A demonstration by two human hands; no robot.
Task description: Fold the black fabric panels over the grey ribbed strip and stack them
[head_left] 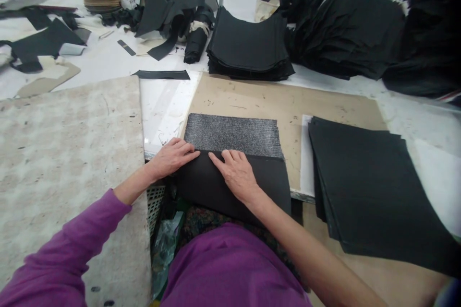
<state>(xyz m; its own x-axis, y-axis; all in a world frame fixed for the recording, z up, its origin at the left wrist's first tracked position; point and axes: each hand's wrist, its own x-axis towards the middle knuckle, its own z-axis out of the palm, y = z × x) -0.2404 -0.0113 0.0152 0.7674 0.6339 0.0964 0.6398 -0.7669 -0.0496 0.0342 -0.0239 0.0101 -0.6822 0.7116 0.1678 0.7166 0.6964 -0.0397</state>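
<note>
at left lies a pale, stained surface [72, 168]. next, the left hand [171, 158] rests where a black panel [201, 182] meets a speckled grey strip [232, 132]; whether it pinches anything, i cannot tell. the right hand [237, 172], thumb spread from its fingers, lies on the panel, which reaches past the near edge of the table [165, 105]. beyond sits 1 black stack [248, 43]; at right, black sheets [370, 192] overlap.

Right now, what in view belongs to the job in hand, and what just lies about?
In the job, seemingly:
black sheet, touched by the left hand and right hand
grey speckled piece adjoining it
probably the black stack, right

Apparently lying about:
rolled black bundle
narrow black strip
</note>
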